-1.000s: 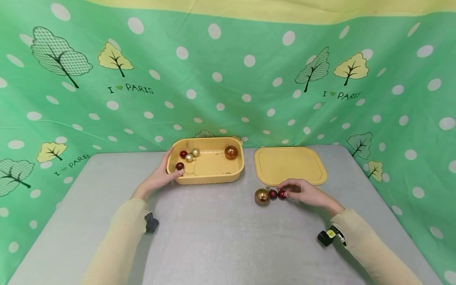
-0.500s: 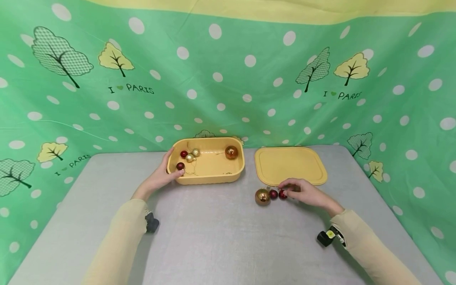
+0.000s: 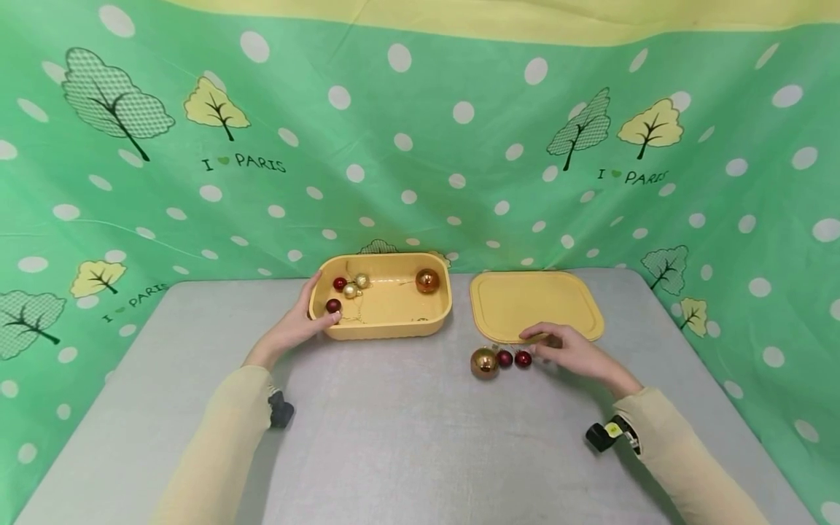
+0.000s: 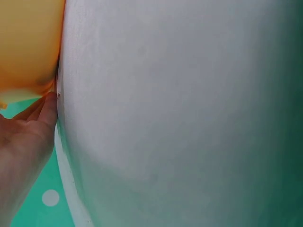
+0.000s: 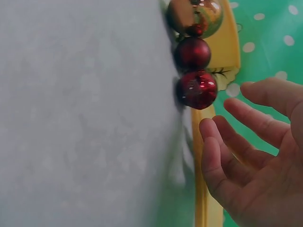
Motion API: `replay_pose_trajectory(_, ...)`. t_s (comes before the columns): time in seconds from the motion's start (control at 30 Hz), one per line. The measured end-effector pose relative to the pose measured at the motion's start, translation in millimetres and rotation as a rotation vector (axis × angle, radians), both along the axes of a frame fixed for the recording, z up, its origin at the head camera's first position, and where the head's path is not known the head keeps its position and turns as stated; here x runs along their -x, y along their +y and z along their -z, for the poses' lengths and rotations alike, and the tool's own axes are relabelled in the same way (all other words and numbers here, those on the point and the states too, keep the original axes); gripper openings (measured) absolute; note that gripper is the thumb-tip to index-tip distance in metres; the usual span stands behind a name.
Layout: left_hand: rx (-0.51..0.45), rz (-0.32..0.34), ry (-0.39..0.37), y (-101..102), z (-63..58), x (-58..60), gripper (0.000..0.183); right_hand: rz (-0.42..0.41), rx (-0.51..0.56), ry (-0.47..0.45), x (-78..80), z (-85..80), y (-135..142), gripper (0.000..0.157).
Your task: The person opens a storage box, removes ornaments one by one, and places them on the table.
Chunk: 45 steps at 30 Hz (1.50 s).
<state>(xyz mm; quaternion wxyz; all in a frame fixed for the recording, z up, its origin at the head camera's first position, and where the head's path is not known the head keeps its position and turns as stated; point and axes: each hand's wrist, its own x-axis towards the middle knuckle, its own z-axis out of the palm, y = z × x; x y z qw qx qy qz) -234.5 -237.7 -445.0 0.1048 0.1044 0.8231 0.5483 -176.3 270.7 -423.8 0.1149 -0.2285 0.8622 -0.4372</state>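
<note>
My left hand (image 3: 297,321) grips the left end of a yellow plastic box (image 3: 387,332), its thumb over the front rim near a dark red bauble (image 3: 333,305). Inside lie another red bauble (image 3: 339,284), two small pale gold baubles (image 3: 351,290) and a large copper-gold bauble (image 3: 428,281) at the right. On the table, a large gold bauble (image 3: 485,363), a matte dark red bauble (image 3: 504,359) and a shiny red bauble (image 3: 523,359) form a row. My right hand (image 3: 572,354) is just right of the shiny one, fingers loosely bent, holding nothing; the right wrist view shows a gap.
A yellow lid (image 3: 538,302) lies flat right of the box, behind the row of baubles. The grey table (image 3: 407,437) meets a green dotted cloth backdrop (image 3: 420,146) at the back and sides.
My right hand has let go of the shiny red bauble and drawn slightly to the right; that bauble stays at the end of the row. The left hand keeps its grip on the box.
</note>
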Motion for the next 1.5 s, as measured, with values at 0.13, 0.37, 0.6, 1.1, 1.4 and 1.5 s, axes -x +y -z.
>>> replay_pose_trajectory(0.13, -0.001, 0.000, -0.003, 0, -0.1, 0.2, 0.101, 0.030, 0.022, 0.047, 2.1, -5.3, -5, 0.027)
replay_pose_trajectory(0.37, -0.004, 0.001, 0.004, 1, -1.8, -0.5, 0.101, 0.055, 0.073, 0.084, 11.5, -18.7, -28, 0.026)
replay_pose_trajectory(0.6, 0.007, 0.007, 0.007, 1, -1.0, 0.9, 0.102, 0.014, 0.101, 0.065, 19.3, -28.6, -63, 0.027)
replay_pose_trajectory(1.1, 0.015, 0.005, -0.012, -1, -0.9, 1.5, 0.102, -0.171, 0.166, 0.137, 25.5, -40.2, -142, 0.025)
replay_pose_trajectory(1.4, 0.029, 0.013, -0.037, -1, -5.0, 0.1, 0.104, -0.256, 0.180, 0.060, 51.0, -37.2, -174, 0.028)
replay_pose_trajectory(1.5, 0.036, 0.015, -0.039, 0, -6.0, -0.4, 0.104, -0.283, 0.116, 0.037, 59.6, -39.3, -184, 0.027)
